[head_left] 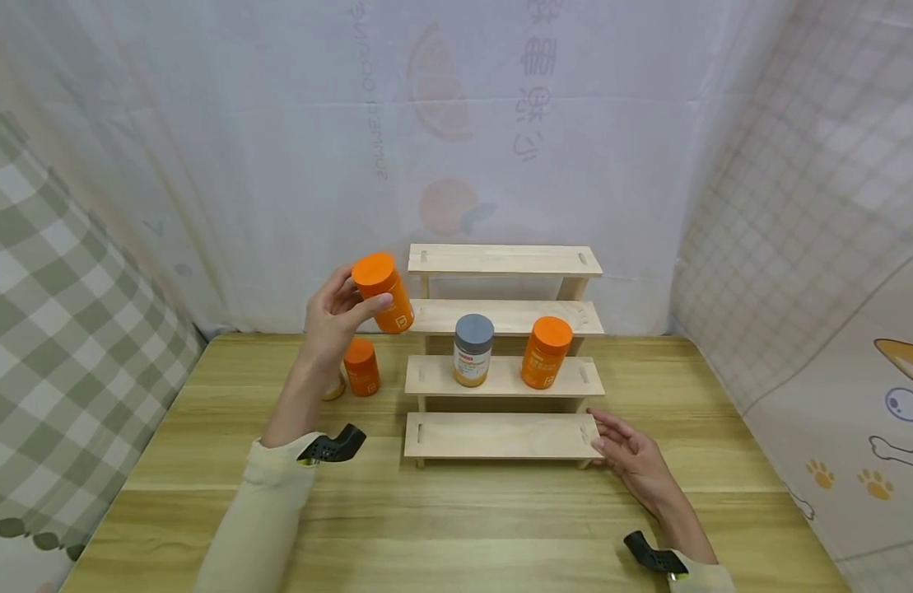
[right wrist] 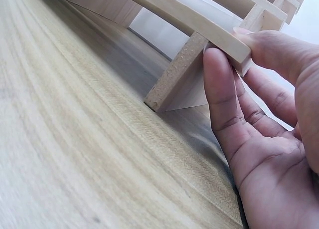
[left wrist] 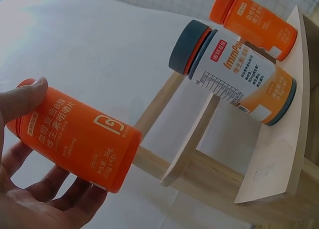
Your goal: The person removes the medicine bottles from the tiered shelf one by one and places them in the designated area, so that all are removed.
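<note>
My left hand [head_left: 342, 313] holds an orange bottle [head_left: 383, 293] with an orange cap, tilted, in the air just left of the wooden stepped shelf [head_left: 500, 259]. In the left wrist view the thumb and fingers [left wrist: 37, 196] wrap round this bottle [left wrist: 79, 139]. My right hand [head_left: 607, 438] is at the right end of the shelf's lowest step [head_left: 493, 435]. Its thumb [right wrist: 279, 52] lies on top of the plank [right wrist: 189, 19] and the index finger presses from below, pinching it.
A grey-capped bottle [head_left: 472, 350] and another orange bottle [head_left: 547, 352] stand on the second step from the bottom. One more orange bottle [head_left: 361, 367] stands on the wooden table [head_left: 463, 511] left of the shelf, with a half-hidden one beside it. Curtains close in on three sides.
</note>
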A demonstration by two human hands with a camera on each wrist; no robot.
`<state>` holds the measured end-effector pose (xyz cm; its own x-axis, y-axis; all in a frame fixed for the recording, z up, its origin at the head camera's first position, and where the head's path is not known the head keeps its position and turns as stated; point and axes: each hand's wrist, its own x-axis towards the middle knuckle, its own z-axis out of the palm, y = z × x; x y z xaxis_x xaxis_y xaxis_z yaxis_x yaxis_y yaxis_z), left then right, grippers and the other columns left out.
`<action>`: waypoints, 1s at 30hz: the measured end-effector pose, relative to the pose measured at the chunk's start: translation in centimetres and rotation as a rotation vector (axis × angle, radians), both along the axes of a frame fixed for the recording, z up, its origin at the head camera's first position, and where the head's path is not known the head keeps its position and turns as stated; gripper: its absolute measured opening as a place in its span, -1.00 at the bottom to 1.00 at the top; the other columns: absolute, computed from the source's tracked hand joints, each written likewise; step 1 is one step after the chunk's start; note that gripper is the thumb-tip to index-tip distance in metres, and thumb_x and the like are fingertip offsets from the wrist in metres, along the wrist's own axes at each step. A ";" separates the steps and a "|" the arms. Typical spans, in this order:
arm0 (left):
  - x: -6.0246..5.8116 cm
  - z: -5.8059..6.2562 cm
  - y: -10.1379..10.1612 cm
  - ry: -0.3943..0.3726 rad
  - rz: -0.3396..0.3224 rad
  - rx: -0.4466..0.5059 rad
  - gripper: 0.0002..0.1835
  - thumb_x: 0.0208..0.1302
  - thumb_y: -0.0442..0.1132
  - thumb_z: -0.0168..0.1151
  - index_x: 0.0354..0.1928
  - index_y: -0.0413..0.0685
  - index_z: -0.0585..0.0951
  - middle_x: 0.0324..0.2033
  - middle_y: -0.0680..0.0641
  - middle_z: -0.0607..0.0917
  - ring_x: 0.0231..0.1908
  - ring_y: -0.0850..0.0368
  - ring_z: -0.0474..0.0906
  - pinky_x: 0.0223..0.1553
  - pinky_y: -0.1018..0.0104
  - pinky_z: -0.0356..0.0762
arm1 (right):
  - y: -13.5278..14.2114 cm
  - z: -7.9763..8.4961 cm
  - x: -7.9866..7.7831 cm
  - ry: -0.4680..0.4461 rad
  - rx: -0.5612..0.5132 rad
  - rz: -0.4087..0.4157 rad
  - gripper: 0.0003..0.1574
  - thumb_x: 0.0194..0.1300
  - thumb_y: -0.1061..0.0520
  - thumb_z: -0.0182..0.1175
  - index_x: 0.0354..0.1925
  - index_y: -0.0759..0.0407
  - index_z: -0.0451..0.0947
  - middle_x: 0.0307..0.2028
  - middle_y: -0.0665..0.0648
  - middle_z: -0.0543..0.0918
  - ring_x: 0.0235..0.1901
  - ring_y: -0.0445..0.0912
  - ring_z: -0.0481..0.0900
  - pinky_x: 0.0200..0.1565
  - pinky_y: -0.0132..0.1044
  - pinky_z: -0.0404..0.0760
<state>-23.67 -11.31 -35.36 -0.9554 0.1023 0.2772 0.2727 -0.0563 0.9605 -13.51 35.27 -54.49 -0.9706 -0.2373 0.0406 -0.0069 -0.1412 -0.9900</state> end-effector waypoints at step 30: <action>0.7 -2.2 -5.5 0.021 0.113 0.046 -0.51 0.37 -0.26 0.37 0.31 0.04 0.55 0.08 0.15 0.70 0.09 0.16 0.57 0.10 0.42 0.57 | 0.0 0.1 0.1 -0.002 0.009 -0.017 -0.34 0.54 0.39 0.02 0.51 0.39 0.16 0.04 -0.07 0.66 -0.05 -0.26 0.69 -0.15 -0.36 0.77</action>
<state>-22.95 -16.83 -37.55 -0.9541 -0.0187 0.2988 0.2994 -0.0684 0.9517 -13.42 35.24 -54.40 -0.9745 -0.2214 0.0368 -0.0075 -0.1319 -0.9912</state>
